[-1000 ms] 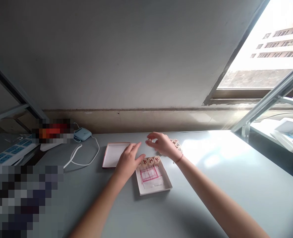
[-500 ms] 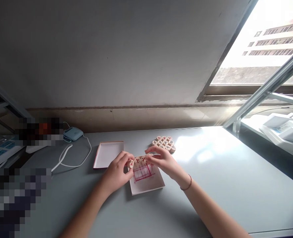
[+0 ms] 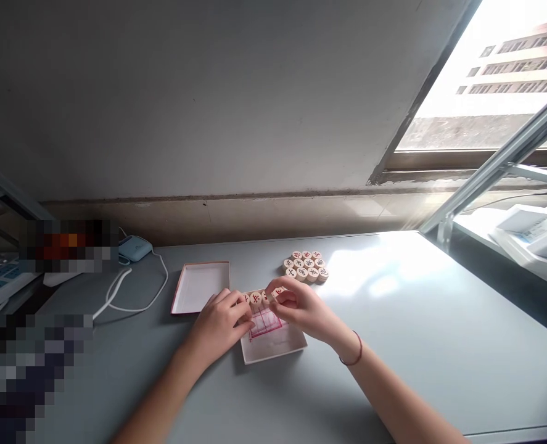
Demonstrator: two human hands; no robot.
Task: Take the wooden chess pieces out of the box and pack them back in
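A shallow box (image 3: 273, 353) with pink grid lines on its bottom lies in front of me. Round wooden Chinese chess pieces (image 3: 255, 298) with red characters form a row along its far side. My left hand (image 3: 222, 322) rests at the left rim, its bent fingers near the leftmost piece, with a gap between thumb and forefinger and nothing visible in them. Over the right part of the row, my right hand (image 3: 303, 308) pinches a piece (image 3: 270, 297) between thumb and forefinger. Its fingers partly cover the pieces there.
Beyond the right hand, several more chess pieces (image 3: 308, 264) stand grouped on the grey table (image 3: 393, 345). The box lid (image 3: 202, 288) lies open side up at the left. Farther left are a white cable (image 3: 162, 283) and a light-blue device (image 3: 135, 248). A metal frame (image 3: 495, 160) rises at the right.
The piece held tilted in my left hand now sits at the row's left end, and those fingers have come off it. My right hand has shifted slightly left, its fingers now more bent.
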